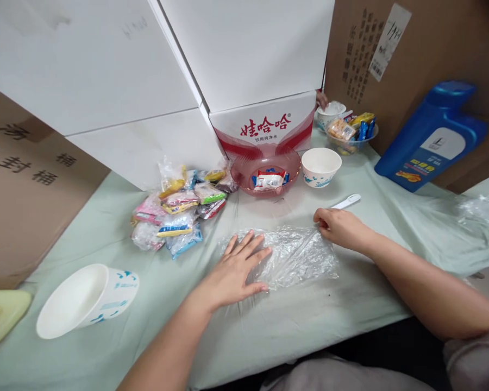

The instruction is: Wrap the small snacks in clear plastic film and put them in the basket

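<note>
A clear, crinkled plastic bag (295, 255) lies flat on the cloth in front of me. My left hand (240, 271) rests on its left part, fingers spread and palm down. At the bag's upper right corner, my right hand (342, 228) is closed, thumb and fingers pinching the edge. Just behind that hand lies a white plastic spoon (348, 201), its near end partly hidden. A white paper bowl (321, 168) stands upright beyond. To its left, a pink transparent bowl (244, 182) holds a few wrapped snacks (270, 179).
Wrapped snacks (179, 209) are heaped left of centre. A paper bowl (87, 301) lies tipped on its side. White boxes (264, 122) stand behind; a blue bottle (430, 138) leans right. Another person's hand (321, 100) touches a far paper bowl (330, 115) beside a clear snack bowl (352, 144).
</note>
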{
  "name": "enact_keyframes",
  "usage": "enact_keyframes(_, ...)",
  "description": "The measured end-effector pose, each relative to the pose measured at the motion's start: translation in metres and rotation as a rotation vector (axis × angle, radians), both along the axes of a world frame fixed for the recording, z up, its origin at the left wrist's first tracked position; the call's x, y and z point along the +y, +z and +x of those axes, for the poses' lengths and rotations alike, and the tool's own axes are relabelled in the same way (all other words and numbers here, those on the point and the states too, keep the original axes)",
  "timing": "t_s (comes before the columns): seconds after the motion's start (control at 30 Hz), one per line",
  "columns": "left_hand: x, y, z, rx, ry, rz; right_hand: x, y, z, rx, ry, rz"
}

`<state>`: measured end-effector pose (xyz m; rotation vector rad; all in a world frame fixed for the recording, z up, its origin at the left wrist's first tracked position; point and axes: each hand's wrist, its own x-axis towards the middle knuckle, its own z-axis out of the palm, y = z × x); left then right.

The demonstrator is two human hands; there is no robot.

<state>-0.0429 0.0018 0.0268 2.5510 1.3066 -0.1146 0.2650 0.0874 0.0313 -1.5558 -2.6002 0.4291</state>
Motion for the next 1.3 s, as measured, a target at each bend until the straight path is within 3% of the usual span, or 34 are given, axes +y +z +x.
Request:
enact_keyframes(0.1, -0.001, -0.002, 0.001, -0.004, 0.013, 0.012, -0.007, 0.009, 0.001, 0.061, 0.051, 0.161)
enact_keyframes(0.17, -0.001, -0.003, 0.003, 0.004, 0.015, 0.009, -0.016, 0.018, -0.002, 0.174, 0.219, 0.167)
enact_keyframes(0.27, 0.0, -0.007, 0.004, 0.02, 0.015, -0.006, -0.029, 0.029, -0.004, 0.225, 0.597, -0.117)
enact_keyframes(0.33, 0.002, -0.008, 0.002, 0.024, 0.021, -0.009, -0.031, 0.032, -0.002, 0.125, 0.669, -0.298)
enact_keyframes(0.4, 0.004, -0.008, -0.002, 0.023, 0.035, -0.004, -0.028, 0.032, 0.003, -0.003, 0.579, -0.357)
enact_keyframes(0.53, 0.002, 0.005, -0.006, -0.038, 0.076, 0.061, -0.024, 0.03, 0.009, -0.109, 0.464, -0.308)
enact_keyframes(0.73, -0.015, 0.028, 0.002, -0.085, 0.105, -0.096, -0.021, 0.026, 0.014, -0.036, 0.476, -0.228)
enact_keyframes(0.93, -0.009, 0.035, -0.016, -0.209, 0.135, -0.199, -0.004, 0.032, 0.03, 0.076, 0.379, -0.408)
enact_keyframes(1.1, 0.005, 0.026, -0.039, -0.461, 0.445, -0.318, 0.003, 0.03, 0.029, 0.113, 0.23, -0.524)
enact_keyframes(1.2, 0.015, 0.013, -0.039, -0.402, 0.599, -0.18, 0.004, 0.023, 0.024, 0.043, 0.111, -0.497)
enact_keyframes(1.3, 0.022, 0.004, -0.032, -0.21, 0.682, -0.024, 0.004, 0.018, 0.016, -0.124, 0.022, -0.365)
